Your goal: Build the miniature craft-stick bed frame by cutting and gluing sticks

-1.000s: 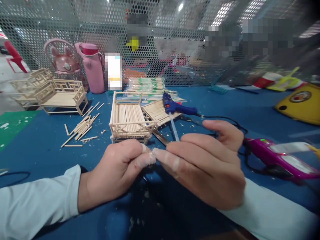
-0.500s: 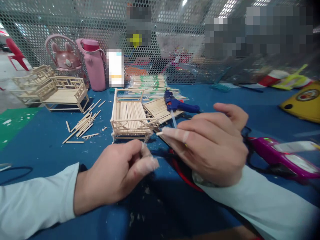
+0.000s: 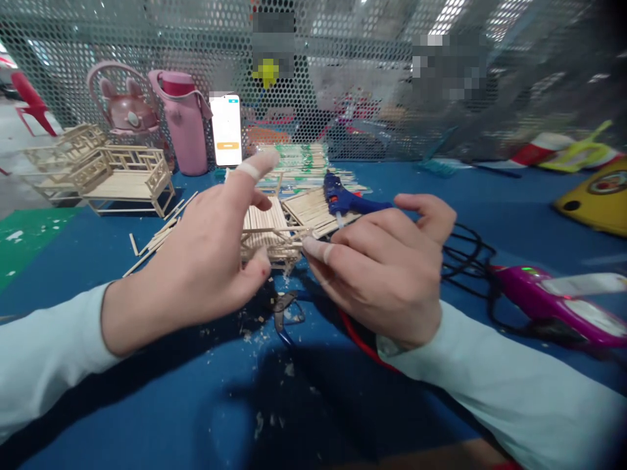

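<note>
Left hand up off the desk, fingers spread, holding nothing, first finger pointing to 12 o'clock. Right hand curled over, fingertips close to the front rail of the little stick bench; touching it or not, hard to tell, and no full grip seen.

Stick bench right between both hands, on the blue desk, partly hidden by the left hand. Made of thin glued sticks, so likely very light, stiff, and easy to snap. Best held softly by the thick corner posts or under the flat seat, not by the skinny rails.

Blue glue gun just behind the bench at 1 o'clock. Loose sticks at 10 o'clock. Done bench farther off at 10 o'clock. Pink bottle and phone at 11 o'clock by the mesh wall. Black cords and a purple tool at 3 o'clock, easy to snag. Small pliers and wood crumbs near 6 o'clock. Most open room near 7 o'clock.
</note>
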A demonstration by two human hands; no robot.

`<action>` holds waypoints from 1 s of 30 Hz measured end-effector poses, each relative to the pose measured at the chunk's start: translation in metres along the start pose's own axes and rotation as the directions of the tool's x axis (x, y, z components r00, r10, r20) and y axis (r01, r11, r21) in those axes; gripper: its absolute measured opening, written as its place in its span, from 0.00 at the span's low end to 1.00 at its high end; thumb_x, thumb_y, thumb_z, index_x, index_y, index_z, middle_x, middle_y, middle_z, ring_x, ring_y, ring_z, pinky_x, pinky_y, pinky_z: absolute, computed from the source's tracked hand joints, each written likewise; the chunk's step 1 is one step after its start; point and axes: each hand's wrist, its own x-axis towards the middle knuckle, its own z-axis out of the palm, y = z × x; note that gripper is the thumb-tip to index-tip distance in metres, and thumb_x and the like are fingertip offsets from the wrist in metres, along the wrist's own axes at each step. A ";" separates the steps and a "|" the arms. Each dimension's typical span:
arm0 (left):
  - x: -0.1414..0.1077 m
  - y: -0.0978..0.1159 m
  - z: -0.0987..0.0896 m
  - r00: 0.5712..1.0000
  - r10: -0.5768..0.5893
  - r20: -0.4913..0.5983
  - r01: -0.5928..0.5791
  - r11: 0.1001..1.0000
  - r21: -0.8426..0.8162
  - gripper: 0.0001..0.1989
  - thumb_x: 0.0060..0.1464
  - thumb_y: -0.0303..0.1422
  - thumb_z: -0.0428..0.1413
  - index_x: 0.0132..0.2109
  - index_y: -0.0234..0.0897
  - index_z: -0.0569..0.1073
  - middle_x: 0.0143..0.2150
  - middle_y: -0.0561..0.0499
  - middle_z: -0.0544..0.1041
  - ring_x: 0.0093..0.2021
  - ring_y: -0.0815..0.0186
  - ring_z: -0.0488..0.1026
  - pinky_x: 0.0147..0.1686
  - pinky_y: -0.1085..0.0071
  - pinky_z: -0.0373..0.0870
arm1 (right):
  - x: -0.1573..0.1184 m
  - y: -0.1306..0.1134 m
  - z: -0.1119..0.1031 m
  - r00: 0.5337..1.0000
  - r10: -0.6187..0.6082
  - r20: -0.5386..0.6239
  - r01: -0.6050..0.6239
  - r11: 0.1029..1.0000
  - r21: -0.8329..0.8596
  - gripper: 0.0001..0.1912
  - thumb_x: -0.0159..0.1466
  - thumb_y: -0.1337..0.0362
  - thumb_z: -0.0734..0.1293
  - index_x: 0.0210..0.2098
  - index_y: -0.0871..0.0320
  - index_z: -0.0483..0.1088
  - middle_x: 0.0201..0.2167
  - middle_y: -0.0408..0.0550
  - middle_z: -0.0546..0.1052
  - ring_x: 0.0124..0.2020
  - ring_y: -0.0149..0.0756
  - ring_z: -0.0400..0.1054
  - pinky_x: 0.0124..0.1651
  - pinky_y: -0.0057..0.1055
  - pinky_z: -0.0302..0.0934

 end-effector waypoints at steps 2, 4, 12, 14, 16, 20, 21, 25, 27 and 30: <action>0.002 0.000 0.003 0.999 -0.036 0.025 0.036 0.999 0.019 0.36 0.45 0.25 0.56 0.62 0.37 0.55 0.47 0.45 0.73 0.48 0.55 0.71 0.50 0.58 0.66 | 0.000 -0.001 0.000 1.000 -0.003 0.009 0.003 1.000 -0.016 0.10 0.59 0.67 0.66 0.21 0.54 0.71 0.17 0.39 0.69 0.27 0.32 0.60 0.50 0.40 0.49; 0.003 0.002 0.005 0.999 -0.047 0.021 0.047 0.999 -0.004 0.33 0.44 0.25 0.57 0.59 0.39 0.60 0.44 0.47 0.74 0.45 0.56 0.72 0.47 0.61 0.67 | 0.000 -0.001 -0.001 1.000 -0.003 0.030 0.004 0.999 -0.037 0.11 0.59 0.67 0.66 0.20 0.54 0.70 0.17 0.39 0.69 0.26 0.32 0.59 0.50 0.40 0.49; 0.009 0.003 0.008 0.996 -0.070 0.056 0.072 0.997 -0.018 0.30 0.45 0.26 0.58 0.57 0.39 0.63 0.37 0.50 0.75 0.39 0.58 0.75 0.39 0.65 0.70 | 0.001 -0.003 0.001 1.000 0.013 0.024 -0.012 0.999 -0.032 0.09 0.58 0.69 0.67 0.21 0.55 0.70 0.18 0.39 0.70 0.26 0.32 0.59 0.48 0.41 0.50; 0.009 0.002 0.010 0.996 -0.057 0.067 0.058 0.998 -0.019 0.29 0.46 0.26 0.58 0.57 0.38 0.63 0.38 0.50 0.75 0.40 0.58 0.75 0.39 0.65 0.69 | 0.001 -0.003 0.000 0.999 0.021 0.035 -0.019 0.999 -0.038 0.09 0.58 0.68 0.66 0.22 0.55 0.71 0.18 0.39 0.71 0.26 0.31 0.59 0.48 0.41 0.51; 0.010 0.001 0.011 0.996 -0.037 0.076 0.037 0.999 -0.002 0.28 0.47 0.27 0.58 0.57 0.38 0.63 0.39 0.49 0.75 0.41 0.58 0.75 0.40 0.66 0.69 | 0.001 -0.003 -0.001 0.999 0.023 0.047 -0.021 0.999 -0.047 0.10 0.59 0.67 0.66 0.21 0.55 0.70 0.18 0.39 0.70 0.26 0.32 0.59 0.48 0.42 0.51; 0.015 0.003 0.010 0.988 -0.036 0.149 0.007 0.982 0.189 0.24 0.50 0.30 0.57 0.55 0.37 0.65 0.41 0.47 0.76 0.42 0.57 0.75 0.40 0.66 0.68 | 0.000 -0.004 -0.002 0.995 0.027 0.094 -0.023 0.998 -0.050 0.11 0.61 0.65 0.65 0.21 0.54 0.70 0.18 0.39 0.70 0.26 0.32 0.59 0.47 0.42 0.50; 0.017 0.003 0.009 0.982 -0.045 0.185 -0.001 0.970 0.243 0.22 0.50 0.32 0.56 0.53 0.36 0.67 0.41 0.46 0.76 0.42 0.57 0.74 0.40 0.66 0.68 | 0.000 -0.004 -0.003 0.995 0.029 0.100 -0.025 0.999 -0.046 0.11 0.61 0.64 0.65 0.22 0.54 0.70 0.18 0.39 0.70 0.27 0.32 0.59 0.47 0.42 0.50; 0.027 0.007 0.004 0.948 -0.091 0.305 -0.033 0.926 0.377 0.11 0.53 0.36 0.53 0.42 0.37 0.72 0.38 0.47 0.76 0.40 0.58 0.74 0.39 0.66 0.68 | -0.001 -0.004 -0.002 0.994 0.049 0.097 -0.049 0.999 -0.004 0.11 0.60 0.64 0.66 0.22 0.56 0.70 0.19 0.40 0.71 0.27 0.32 0.60 0.48 0.41 0.50; 0.031 0.008 0.003 0.939 -0.109 0.326 -0.030 0.918 0.394 0.09 0.54 0.37 0.53 0.38 0.37 0.73 0.36 0.47 0.76 0.38 0.60 0.74 0.37 0.67 0.67 | -0.001 -0.004 -0.002 0.993 0.062 0.097 -0.064 0.998 0.013 0.10 0.60 0.65 0.66 0.22 0.56 0.70 0.20 0.40 0.71 0.27 0.32 0.61 0.48 0.42 0.50; 0.034 0.008 0.003 0.931 -0.111 0.348 -0.035 0.922 0.386 0.09 0.53 0.36 0.53 0.36 0.36 0.74 0.34 0.48 0.76 0.36 0.61 0.74 0.35 0.68 0.67 | -0.001 -0.004 -0.002 0.992 0.069 0.102 -0.071 0.997 0.016 0.10 0.60 0.65 0.66 0.23 0.56 0.71 0.20 0.41 0.72 0.27 0.32 0.61 0.48 0.42 0.50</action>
